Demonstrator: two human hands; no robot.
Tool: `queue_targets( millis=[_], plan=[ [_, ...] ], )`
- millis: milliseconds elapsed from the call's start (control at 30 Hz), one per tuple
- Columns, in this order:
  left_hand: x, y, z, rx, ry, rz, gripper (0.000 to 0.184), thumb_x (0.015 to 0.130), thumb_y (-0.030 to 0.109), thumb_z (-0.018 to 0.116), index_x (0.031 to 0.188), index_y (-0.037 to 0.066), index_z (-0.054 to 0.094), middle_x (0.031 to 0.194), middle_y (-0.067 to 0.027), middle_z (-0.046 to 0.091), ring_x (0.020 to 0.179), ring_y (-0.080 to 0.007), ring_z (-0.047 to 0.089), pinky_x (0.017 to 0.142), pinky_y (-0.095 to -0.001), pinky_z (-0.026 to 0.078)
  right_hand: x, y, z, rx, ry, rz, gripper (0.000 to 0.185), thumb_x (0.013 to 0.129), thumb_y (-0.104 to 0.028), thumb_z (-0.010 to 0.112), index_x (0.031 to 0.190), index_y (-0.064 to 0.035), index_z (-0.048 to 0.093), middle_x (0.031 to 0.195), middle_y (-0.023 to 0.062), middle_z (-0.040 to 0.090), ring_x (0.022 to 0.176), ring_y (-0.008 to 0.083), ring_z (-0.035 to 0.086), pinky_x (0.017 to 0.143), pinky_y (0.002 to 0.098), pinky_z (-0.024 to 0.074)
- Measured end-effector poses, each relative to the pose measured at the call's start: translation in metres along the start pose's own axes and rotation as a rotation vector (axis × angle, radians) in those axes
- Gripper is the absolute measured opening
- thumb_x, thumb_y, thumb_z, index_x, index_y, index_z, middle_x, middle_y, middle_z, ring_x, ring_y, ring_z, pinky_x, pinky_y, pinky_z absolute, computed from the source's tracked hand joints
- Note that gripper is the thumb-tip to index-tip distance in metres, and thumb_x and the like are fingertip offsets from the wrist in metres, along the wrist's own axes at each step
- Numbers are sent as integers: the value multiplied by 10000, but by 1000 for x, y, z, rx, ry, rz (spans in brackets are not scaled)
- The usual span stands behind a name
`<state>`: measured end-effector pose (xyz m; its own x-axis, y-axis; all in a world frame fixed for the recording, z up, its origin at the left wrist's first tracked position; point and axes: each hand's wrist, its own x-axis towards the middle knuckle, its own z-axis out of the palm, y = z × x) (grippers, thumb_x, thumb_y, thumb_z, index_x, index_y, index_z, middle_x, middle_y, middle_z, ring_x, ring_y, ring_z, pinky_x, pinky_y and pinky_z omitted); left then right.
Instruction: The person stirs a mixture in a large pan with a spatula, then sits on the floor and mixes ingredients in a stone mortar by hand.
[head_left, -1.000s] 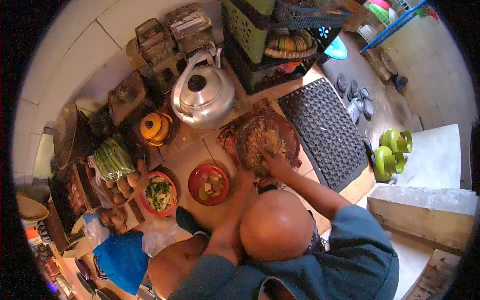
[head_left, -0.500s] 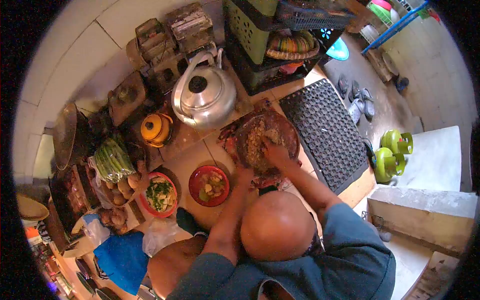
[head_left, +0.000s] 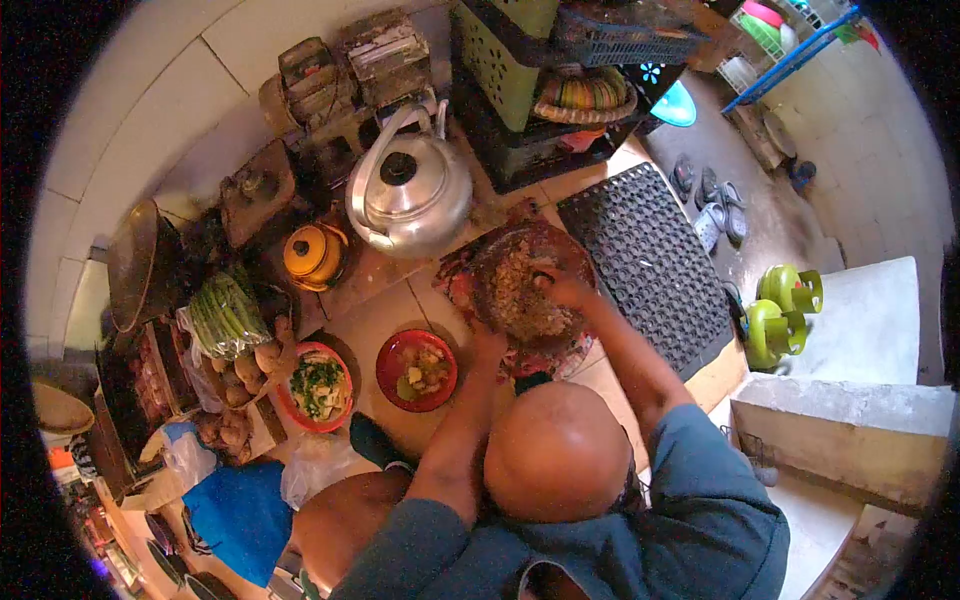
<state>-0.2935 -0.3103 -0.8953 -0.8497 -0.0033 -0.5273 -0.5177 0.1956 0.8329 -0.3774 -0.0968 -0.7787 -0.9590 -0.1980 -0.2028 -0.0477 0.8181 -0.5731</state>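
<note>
A wide dark bowl [head_left: 575, 255] holds a crumbly brown mixture [head_left: 520, 290] and rests on a reddish patterned cloth [head_left: 455, 280]. Inside the bowl's right side is my right hand [head_left: 565, 285], its fingers bent round something I cannot make out. My left hand [head_left: 487, 342] is at the bowl's lower left edge, over the cloth, its fingers mostly hidden. Left of it sits a red bowl of cut pieces in liquid [head_left: 420, 371]. Farther left is a red-rimmed bowl [head_left: 318, 388] with chopped greens and pale pieces.
A large metal kettle [head_left: 410, 195] and an orange pot [head_left: 314, 257] stand beyond the bowls. A black mat [head_left: 648, 265] lies to the right, near green gas cylinders [head_left: 772, 330]. Bagged green vegetables [head_left: 228, 315] are at the left; crates [head_left: 500, 100] stand behind.
My right hand has moved to the right within the dark bowl, uncovering more of the mixture. My left hand stays near the bowl's lower left edge.
</note>
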Motion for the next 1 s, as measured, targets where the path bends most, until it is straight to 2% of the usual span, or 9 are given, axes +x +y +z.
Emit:
queue_targets(
  millis=[100, 167, 233, 333, 433, 567, 700, 833, 1000],
  plan=[
    [-1, -3, -4, 11, -6, -5, 429, 838, 216, 592, 1181, 6, 443, 1004, -213, 576, 842, -320, 598, 668, -427, 491, -45, -34, -45, -316, -540, -135, 457, 893, -466, 477, 1289, -240, 498, 917, 264, 628, 920, 357, 622, 716, 538, 480],
    [0, -7, 0, 10, -6, -11, 427, 837, 214, 592, 1179, 5, 445, 1000, -213, 577, 838, -319, 599, 665, -426, 492, -93, -57, -19, -598, -50, -189, 459, 901, -466, 470, 1291, -225, 496, 907, 230, 639, 906, 348, 623, 711, 524, 481],
    [-4, -13, 4, 12, -10, -21, 424, 837, 212, 593, 1176, 4, 446, 997, -213, 579, 835, -318, 600, 662, -425, 493, -100, -74, -6, -604, 43, -73, 455, 906, -460, 471, 1291, -220, 495, 909, 206, 647, 884, 336, 629, 693, 513, 483],
    [-5, -13, 2, 27, -16, -29, 420, 837, 208, 594, 1173, 2, 448, 992, -214, 580, 830, -317, 602, 658, -424, 494, -12, -65, -32, -236, -292, 221, 448, 905, -436, 481, 1302, -228, 481, 925, 186, 654, 838, 337, 638, 662, 495, 491],
    [0, -18, -4, 80, -47, -24, 416, 837, 205, 595, 1169, 0, 450, 987, -214, 582, 824, -316, 604, 653, -422, 495, 53, -27, -66, 217, -441, 91, 464, 901, -402, 490, 1333, -240, 441, 935, 166, 661, 795, 377, 635, 659, 465, 505],
    [21, -39, -7, 254, -163, -28, 411, 836, 200, 596, 1164, -2, 453, 980, -215, 585, 817, -315, 607, 647, -421, 497, 10, -18, -11, -151, 211, -370, 492, 894, -399, 499, 1358, -264, 408, 950, 138, 666, 790, 397, 632, 679, 466, 522],
    [11, -21, -5, 30, -34, -54, 359, 837, 218, 591, 1100, -7, 496, 912, -219, 592, 775, -316, 608, 694, -431, 481, -61, -102, -1, -329, -315, 309, 540, 893, -431, 479, 1390, -262, 348, 1005, 172, 652, 856, 401, 626, 773, 472, 508],
    [-1, -12, -1, -1, -25, -34, 367, 838, 219, 587, 1112, -3, 486, 927, -216, 586, 790, -320, 601, 703, -439, 474, 18, -57, -53, -35, -445, 342, 562, 914, -433, 429, 1428, -276, 265, 1063, 237, 623, 929, 373, 627, 846, 489, 478],
    [-14, -18, -1, -16, -14, -33, 377, 839, 221, 582, 1126, 1, 474, 946, -213, 579, 809, -324, 592, 714, -450, 465, -55, -33, -9, -274, -299, -183, 545, 928, -421, 393, 1436, -281, 253, 1043, 279, 615, 933, 341, 637, 842, 493, 478]
  ],
)
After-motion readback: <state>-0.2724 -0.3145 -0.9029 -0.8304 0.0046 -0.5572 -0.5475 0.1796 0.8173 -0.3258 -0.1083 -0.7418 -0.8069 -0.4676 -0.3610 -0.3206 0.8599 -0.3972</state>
